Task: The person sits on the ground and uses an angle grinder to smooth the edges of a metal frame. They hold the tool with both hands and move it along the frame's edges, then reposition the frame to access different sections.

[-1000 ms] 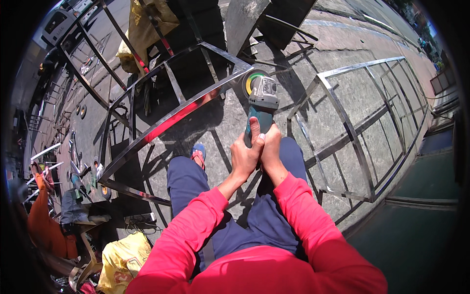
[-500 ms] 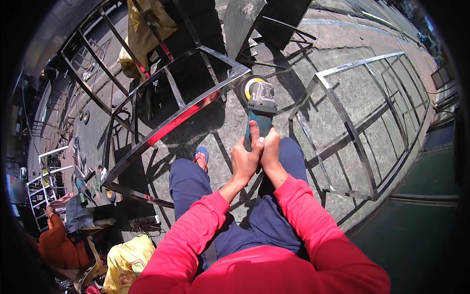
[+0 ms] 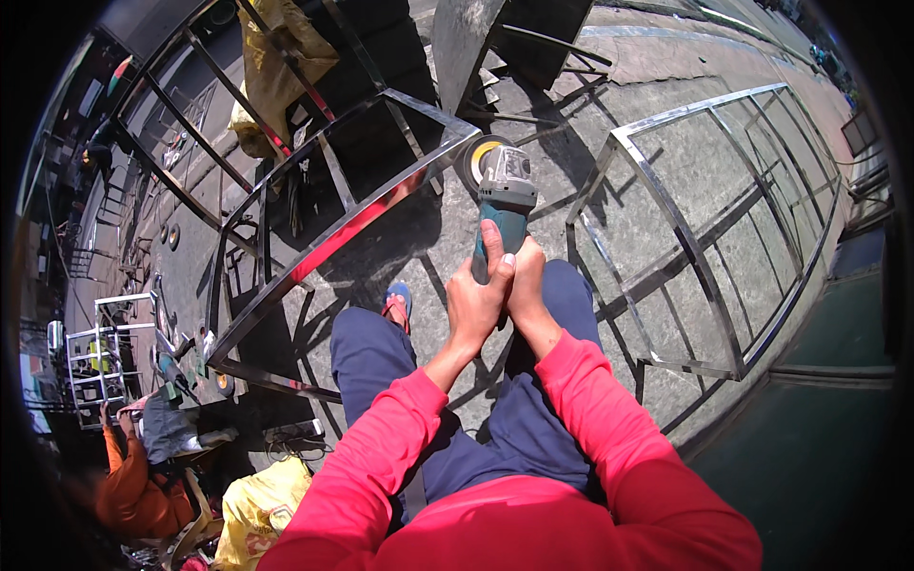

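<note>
Both my hands are wrapped round the teal and grey body of an angle grinder (image 3: 507, 195). My left hand (image 3: 476, 300) grips it from the left with its thumb along the top. My right hand (image 3: 526, 285) closes round it from the right, partly overlapped by the left. At the grinder's far end, the yellow-centred disc (image 3: 483, 157) is at the right corner of a metal frame (image 3: 419, 171); whether they touch I cannot tell. That frame is of square tubing and reflects red along its near bar.
A second metal frame (image 3: 685, 233) stands on the concrete at the right. Dark panels (image 3: 466, 48) and a tan sack (image 3: 276, 57) are at the back. At lower left are a yellow sack (image 3: 262, 509), another power tool (image 3: 174, 373) and a person in orange (image 3: 143, 500) beside a white frame (image 3: 100, 357).
The grinder's disc has shifted slightly up and left, with my grip unchanged. The whole view has turned a little. At lower left, the person in orange shows both hands raised to the white frame.
</note>
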The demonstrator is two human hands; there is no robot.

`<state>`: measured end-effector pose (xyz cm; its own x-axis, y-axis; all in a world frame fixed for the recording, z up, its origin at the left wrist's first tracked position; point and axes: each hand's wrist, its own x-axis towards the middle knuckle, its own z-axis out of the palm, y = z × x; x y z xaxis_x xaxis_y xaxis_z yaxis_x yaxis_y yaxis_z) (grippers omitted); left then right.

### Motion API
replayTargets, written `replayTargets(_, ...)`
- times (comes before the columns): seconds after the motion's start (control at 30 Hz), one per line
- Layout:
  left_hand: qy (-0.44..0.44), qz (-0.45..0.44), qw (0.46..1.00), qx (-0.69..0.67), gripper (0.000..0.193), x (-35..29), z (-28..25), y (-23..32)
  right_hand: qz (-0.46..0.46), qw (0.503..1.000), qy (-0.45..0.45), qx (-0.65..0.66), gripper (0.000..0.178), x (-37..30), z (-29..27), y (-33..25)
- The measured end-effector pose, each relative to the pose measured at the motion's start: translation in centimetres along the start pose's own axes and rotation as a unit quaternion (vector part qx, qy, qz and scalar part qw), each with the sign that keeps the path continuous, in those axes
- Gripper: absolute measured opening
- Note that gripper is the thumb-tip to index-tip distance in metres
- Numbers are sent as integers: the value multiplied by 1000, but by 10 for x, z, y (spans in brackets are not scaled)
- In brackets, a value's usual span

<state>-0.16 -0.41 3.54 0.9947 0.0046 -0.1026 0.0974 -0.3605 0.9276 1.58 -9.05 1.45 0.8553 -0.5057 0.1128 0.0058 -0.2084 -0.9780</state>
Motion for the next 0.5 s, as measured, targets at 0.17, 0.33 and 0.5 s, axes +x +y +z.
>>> replayTargets(0.17, 2, 15, 1000, 11, 71, 1, 6, -5, 35, 999, 11, 3, 43, 3, -4, 0)
replayTargets(0.33, -16, 65, 997, -36, 75, 8, 15, -21, 20, 999, 9, -31, 51, 3, -16, -13)
replayTargets(0.5, -35, 83, 993, -77, 76, 6, 19, -29, -17, 1000, 3, -21, 60, 1, -20, -19)
